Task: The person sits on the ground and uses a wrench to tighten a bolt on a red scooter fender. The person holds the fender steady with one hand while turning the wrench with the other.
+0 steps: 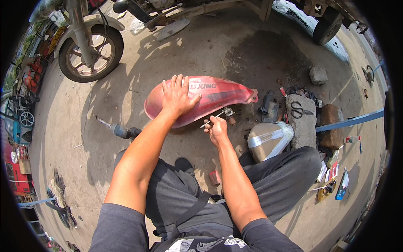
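A dusty red motorcycle fuel tank (pixel 218 94) lies on the concrete in front of me, its narrow end with a mounting tab to the right. My left hand (pixel 178 95) rests flat on its upper side, fingers spread. Close to the tank's near edge, my right hand (pixel 216 128) is closed around a thin silvery rod-like tool (pixel 206 124); its exact kind is unclear. The tool's upper end points toward a small metal fitting (pixel 228 111) below the tank's edge. Whether the two touch cannot be made out.
A power tool with a thin tip (pixel 119 130) lies left of the tank. To the right are black-handled scissors (pixel 297 110) on a stone slab (pixel 301 130), a brown taped object (pixel 262 143), a brick (pixel 331 126) and a blue strap (pixel 352 122). A motorcycle wheel (pixel 113 52) stands far left.
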A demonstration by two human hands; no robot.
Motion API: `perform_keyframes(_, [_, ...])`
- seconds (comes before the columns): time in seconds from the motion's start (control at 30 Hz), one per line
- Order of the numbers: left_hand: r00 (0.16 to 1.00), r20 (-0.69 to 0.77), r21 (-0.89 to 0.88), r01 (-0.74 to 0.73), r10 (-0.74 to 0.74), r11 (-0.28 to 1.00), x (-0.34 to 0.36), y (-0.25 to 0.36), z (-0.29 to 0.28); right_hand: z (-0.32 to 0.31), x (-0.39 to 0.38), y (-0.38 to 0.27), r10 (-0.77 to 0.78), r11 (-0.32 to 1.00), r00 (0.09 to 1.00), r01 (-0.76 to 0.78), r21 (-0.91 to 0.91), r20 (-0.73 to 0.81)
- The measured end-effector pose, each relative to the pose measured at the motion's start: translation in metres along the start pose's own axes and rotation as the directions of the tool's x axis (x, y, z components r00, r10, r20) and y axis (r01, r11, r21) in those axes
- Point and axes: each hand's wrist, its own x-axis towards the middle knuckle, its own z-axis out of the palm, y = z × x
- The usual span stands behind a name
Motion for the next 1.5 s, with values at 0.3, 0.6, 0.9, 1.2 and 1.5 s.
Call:
perform_keyframes(0.3, [1.0,-0.014,-0.005,-0.006,0.006,1.0,-0.002,-0.001,-0.001,-0.007,0.017,0.013,-0.183,0.812,0.955,0.011,-0.584,-0.235])
perform_keyframes(0.6, [0.999,-0.03,-0.003,-0.013,0.013,1.0,-0.001,0.0,0.001,-0.026,0.038,0.031,-0.301,0.78,0.906,0.054,-0.624,-0.297])
perform_keyframes(0.9, [0.999,0.037,-0.01,0.007,-0.007,1.0,0.0,0.0,-0.003,-0.007,0.024,0.029,-0.425,0.9,0.821,0.34,-0.272,-0.381])
perform_keyframes(1.2, [1.0,0.028,-0.03,0.008,-0.007,1.0,0.001,0.002,-0.003,0.01,0.036,0.035,-0.235,0.89,0.789,0.409,0.2,-0.567])
perform_keyframes(1.5, [0.996,0.086,-0.026,0.038,-0.036,0.999,0.001,0.001,-0.002,0.031,0.016,0.006,-0.064,0.917,0.783,0.291,0.274,-0.619])
